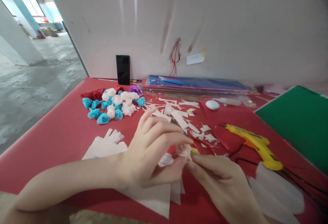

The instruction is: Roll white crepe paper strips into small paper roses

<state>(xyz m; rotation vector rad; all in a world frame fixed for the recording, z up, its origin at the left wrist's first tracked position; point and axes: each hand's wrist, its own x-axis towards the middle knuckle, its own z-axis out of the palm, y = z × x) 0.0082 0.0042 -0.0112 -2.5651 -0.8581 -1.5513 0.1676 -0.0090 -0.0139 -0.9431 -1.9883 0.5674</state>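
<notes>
Between my two hands is a small white paper flower point(182, 149), its petals curled into a rosette. My left hand point(156, 145) comes in from the left and pinches the flower's upper and near side with thumb and bent fingers. My right hand point(222, 178) pinches its base between thumb and forefinger. Under my hands lie white paper sheets point(151, 200). Just beyond my fingers are scissors point(205, 144) with red handles, partly hidden, among white paper scraps point(179, 118). Finished-looking blue, white, red and purple paper flowers point(112, 104) lie grouped at the back left.
A yellow hot glue gun point(256, 145) with dark cords lies at right, near translucent white sheets point(279, 189) and a green board point(297, 124). A phone point(123, 69) leans on the back wall beside wrapped coloured paper point(200, 83). A white oval object point(212, 105) sits before it.
</notes>
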